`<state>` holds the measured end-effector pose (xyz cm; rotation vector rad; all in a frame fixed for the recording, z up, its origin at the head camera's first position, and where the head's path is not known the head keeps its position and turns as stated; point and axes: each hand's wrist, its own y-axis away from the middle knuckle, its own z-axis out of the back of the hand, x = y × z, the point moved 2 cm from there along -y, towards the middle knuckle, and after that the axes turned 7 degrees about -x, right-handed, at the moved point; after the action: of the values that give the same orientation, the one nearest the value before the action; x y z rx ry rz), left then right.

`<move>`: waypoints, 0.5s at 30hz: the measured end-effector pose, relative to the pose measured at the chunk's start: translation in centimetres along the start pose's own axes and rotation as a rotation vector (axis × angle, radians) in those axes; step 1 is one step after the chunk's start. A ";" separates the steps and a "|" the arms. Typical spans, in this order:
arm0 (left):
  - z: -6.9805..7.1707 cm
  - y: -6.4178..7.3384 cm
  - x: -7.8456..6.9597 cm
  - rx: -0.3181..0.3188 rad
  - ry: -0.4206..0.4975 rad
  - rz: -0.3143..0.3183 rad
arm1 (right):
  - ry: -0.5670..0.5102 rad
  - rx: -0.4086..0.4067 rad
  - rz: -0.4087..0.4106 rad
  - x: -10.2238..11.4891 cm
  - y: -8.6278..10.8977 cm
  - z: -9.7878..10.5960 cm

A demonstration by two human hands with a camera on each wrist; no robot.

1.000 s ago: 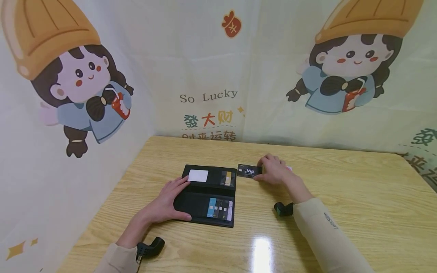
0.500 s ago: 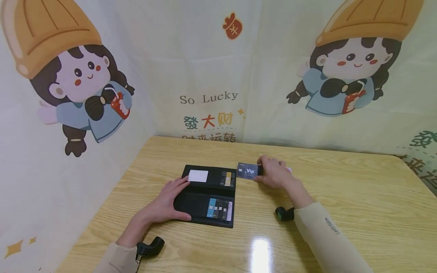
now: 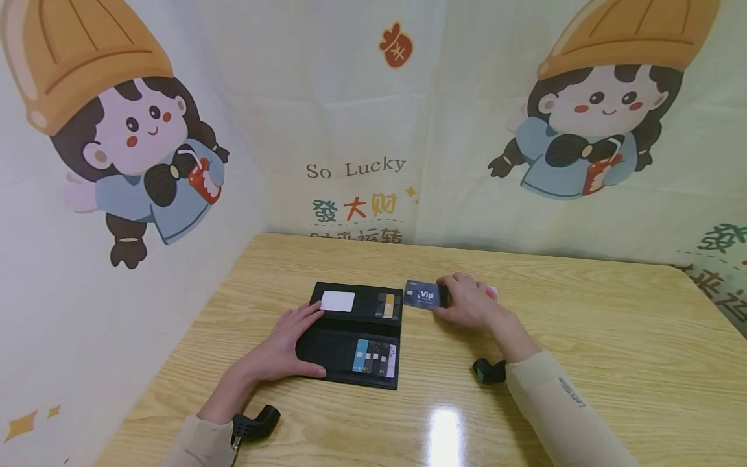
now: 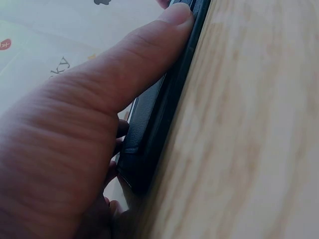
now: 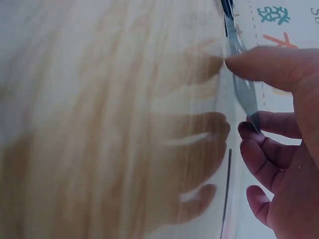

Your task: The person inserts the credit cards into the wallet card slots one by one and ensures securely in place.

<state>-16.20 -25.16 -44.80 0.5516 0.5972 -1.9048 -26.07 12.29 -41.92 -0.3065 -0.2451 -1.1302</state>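
Note:
A black wallet (image 3: 335,353) lies unfolded on the table, with several cards (image 3: 375,358) in its near half. More cards (image 3: 388,305) and a white panel (image 3: 337,301) show in the far half. My left hand (image 3: 284,344) rests on the wallet's left side, thumb and fingers spread; the left wrist view has the straight thumb (image 4: 144,59) along its edge. Just right of the wallet's far half, my right hand (image 3: 467,301) pinches a bluish-grey "Vip" card (image 3: 421,294) between thumb and fingers. In the right wrist view this card (image 5: 244,92) is seen nearly edge-on, tilted above the tabletop.
Partly behind the right hand, a pink-and-white card (image 3: 493,292) lies on the wooden table (image 3: 595,324). A printed cloth (image 3: 455,130) hangs behind the table's far edge. Black wrist cameras (image 3: 257,423) stick out from both sleeves.
The Vip card's face has turned from near black to bluish grey as its tilt changed. It stays beside the wallet with the right hand on it. The left hand keeps its place.

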 end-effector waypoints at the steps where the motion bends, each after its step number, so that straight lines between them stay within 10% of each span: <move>1: 0.0 0.0 0.0 0.000 0.000 0.001 | -0.003 0.003 0.001 0.0 0.1 0.0; 15: 0.0 0.1 -0.2 -0.012 -0.008 -0.014 | -0.067 -0.010 0.024 -0.1 0.6 0.4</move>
<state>-16.01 -25.08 -44.74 0.5332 0.6091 -1.9144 -25.54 12.77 -41.64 -0.3552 -0.2942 -1.0991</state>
